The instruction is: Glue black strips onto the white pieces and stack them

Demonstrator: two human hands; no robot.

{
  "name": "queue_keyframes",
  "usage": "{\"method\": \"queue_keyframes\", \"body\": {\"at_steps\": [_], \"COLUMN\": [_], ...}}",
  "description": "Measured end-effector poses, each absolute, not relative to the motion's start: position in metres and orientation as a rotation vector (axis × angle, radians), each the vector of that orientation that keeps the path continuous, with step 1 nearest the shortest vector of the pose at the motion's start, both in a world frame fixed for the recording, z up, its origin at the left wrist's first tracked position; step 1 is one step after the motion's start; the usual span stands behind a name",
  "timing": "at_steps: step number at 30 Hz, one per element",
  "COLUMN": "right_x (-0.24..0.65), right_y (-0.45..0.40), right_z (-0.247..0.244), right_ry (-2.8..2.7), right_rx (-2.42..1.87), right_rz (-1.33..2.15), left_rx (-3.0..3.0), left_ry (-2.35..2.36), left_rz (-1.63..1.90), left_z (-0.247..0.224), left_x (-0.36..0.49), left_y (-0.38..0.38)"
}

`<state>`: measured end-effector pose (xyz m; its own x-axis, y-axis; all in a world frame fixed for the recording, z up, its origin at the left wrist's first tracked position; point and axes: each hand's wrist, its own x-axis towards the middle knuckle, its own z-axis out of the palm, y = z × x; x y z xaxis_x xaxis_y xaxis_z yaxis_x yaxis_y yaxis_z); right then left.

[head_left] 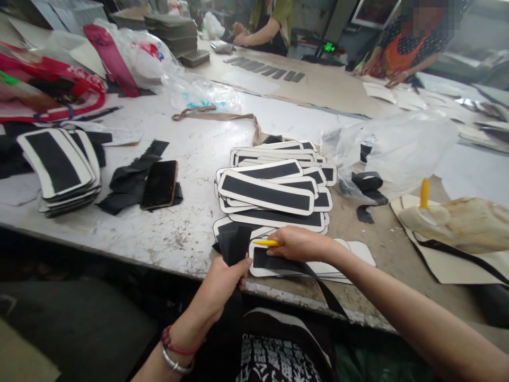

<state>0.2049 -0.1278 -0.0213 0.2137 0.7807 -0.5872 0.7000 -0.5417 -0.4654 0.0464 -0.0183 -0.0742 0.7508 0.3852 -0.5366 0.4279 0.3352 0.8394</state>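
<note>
With my left hand (226,278) pinching black strips (235,245), right hand (304,244) at its two o'clock gripping a yellow tool (265,243), I'd press evenly.

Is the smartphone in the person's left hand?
No, the left hand holds black strips; the smartphone lies apart, partly over black scraps.

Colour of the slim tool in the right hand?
The slim tool is yellow, best seen in the head view.

Single head-worn view, forward and down across the worktable (196,183) from close above its near edge.
</note>
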Motion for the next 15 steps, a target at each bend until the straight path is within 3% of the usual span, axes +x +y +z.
{"method": "queue_keyframes", "body": {"at_steps": [15], "right_x": [0.2034], "right_y": [-0.1184], "right_z": [-0.0184], "right_ry": [-1.707], "right_rx": [-2.544], "right_rz": [1.152], "left_rx": [1.341], "left_ry": [0.816], "left_rz": [-0.135], "left_z": [-0.0714], "left_x": [0.0501], "left_y": [-0.0152]}}
